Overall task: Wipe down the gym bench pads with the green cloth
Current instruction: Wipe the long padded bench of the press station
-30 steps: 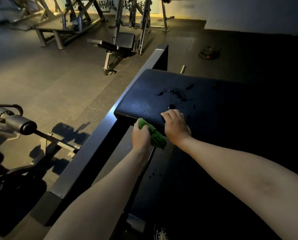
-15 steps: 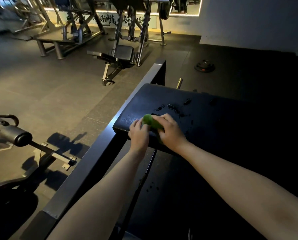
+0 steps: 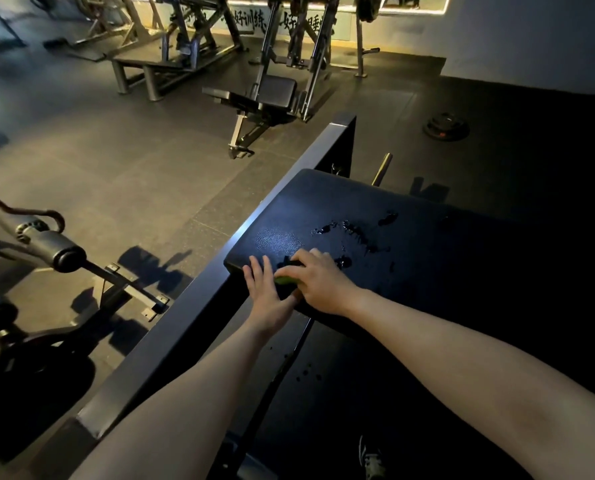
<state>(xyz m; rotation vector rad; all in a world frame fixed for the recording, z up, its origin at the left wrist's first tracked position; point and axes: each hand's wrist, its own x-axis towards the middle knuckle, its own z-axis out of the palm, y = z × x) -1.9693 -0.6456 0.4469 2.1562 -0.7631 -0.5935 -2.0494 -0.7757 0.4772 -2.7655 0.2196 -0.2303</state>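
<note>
Now the right hand point(image 3: 318, 284) clamps the green cloth point(image 3: 286, 279), mostly hidden beneath it, on the wet bench pad point(image 3: 427, 258); the left hand point(image 3: 266, 294) rests splayed, holding nothing.

The gym is dim. A warm light strip point(image 3: 323, 3) along the far wall lights the floor point(image 3: 122, 174) at my left, where machines throw hard shadows. A pale sheen glares off the pad point(image 3: 278, 240); my right side sinks into black. Edges bend and blur.
</note>
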